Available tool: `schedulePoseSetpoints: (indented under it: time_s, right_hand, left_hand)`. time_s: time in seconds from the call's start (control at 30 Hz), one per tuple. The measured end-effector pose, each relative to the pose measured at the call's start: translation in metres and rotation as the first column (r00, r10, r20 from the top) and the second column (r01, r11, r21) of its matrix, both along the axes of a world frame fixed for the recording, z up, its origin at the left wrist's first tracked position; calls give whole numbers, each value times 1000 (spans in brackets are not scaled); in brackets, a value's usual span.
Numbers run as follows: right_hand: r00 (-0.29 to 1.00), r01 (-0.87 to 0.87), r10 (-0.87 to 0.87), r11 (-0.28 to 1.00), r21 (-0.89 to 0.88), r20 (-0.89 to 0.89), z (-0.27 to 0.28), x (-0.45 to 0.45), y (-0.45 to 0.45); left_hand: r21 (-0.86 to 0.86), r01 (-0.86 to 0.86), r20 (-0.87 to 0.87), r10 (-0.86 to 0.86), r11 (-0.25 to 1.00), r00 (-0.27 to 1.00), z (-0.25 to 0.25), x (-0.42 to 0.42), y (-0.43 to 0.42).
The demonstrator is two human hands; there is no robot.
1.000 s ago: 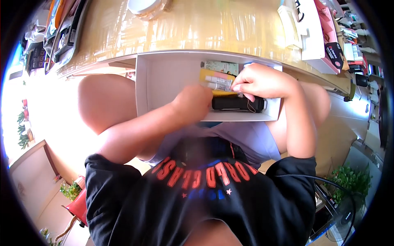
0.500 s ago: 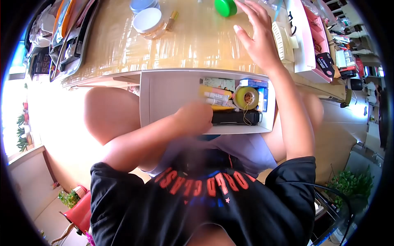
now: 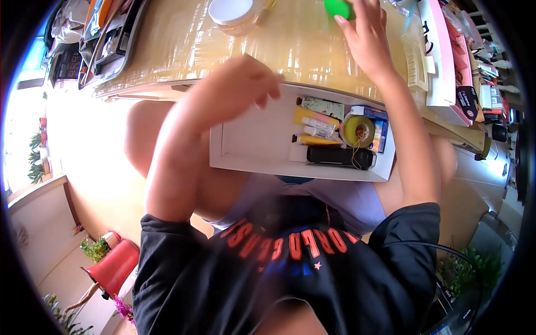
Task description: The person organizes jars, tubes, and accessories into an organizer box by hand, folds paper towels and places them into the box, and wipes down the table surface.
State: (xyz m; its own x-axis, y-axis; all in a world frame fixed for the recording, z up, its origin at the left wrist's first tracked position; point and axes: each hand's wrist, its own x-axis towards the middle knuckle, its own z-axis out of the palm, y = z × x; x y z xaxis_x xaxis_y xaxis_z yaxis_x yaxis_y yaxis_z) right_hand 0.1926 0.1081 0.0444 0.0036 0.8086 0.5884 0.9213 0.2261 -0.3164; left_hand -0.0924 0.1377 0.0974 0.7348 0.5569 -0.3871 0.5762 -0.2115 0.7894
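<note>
We hold our right hand [image 3: 369,28] over the far right part of the glossy tan table [image 3: 296,50], with the thumb at the edge of a bright green round object [image 3: 338,8]. That object is at the far edge of the view; we cannot tell whether the fingers are clamped on it. Our left hand [image 3: 245,84], blurred, hovers over the table's near edge, by the far left part of the open white rectangular drawer [image 3: 251,134], its fingers loosely bent and partly apart.

In the drawer's right half we see a yellow-green tape roll [image 3: 350,132] with a thin cord across it, blue-and-white boxes [image 3: 380,137] beside it, and a long black case [image 3: 335,157] along the near side. Left of the roll lie a yellow tube with a dark cap [image 3: 319,140] and small white tubes [image 3: 319,133]; a pale floral-patterned box [image 3: 324,106] lies farther back. On the table, a clear round jar with a white lid [image 3: 231,11] stands far left of our right hand, and a cream slotted plastic basket [image 3: 414,61] sits to the right.
</note>
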Motion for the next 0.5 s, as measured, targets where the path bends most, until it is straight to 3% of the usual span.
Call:
schedulePoseSetpoints:
  time_s: [0.07,0.1,0.2,0.3,0.4,0.5]
  right_hand:
    - [947,-115,106,993,-10,-303,8,-12,-9]
    - [834,-217,113,967,-133,-540,28,-26,-23]
    - [662,-441,209,885,-148,-720,36,-46,-50]
    - [593,-626,179,716,-309,-785,36,-66,-79]
    - [663,-699,364,612,-369,-654,26,-70,-84]
    - [589,-630,183,714,-306,-787,41,-63,-79]
  left_hand:
    - [36,-120,-64,122,992,990,12,-10,16]
    - [41,-143,-70,146,989,987,15,-14,21]
    - [81,-179,-31,182,980,983,19,-21,27]
    - [141,-164,125,147,976,981,12,-28,33]
    - [312,-286,127,259,906,958,12,-32,43]
    - [377,-558,312,466,739,828,12,-38,58]
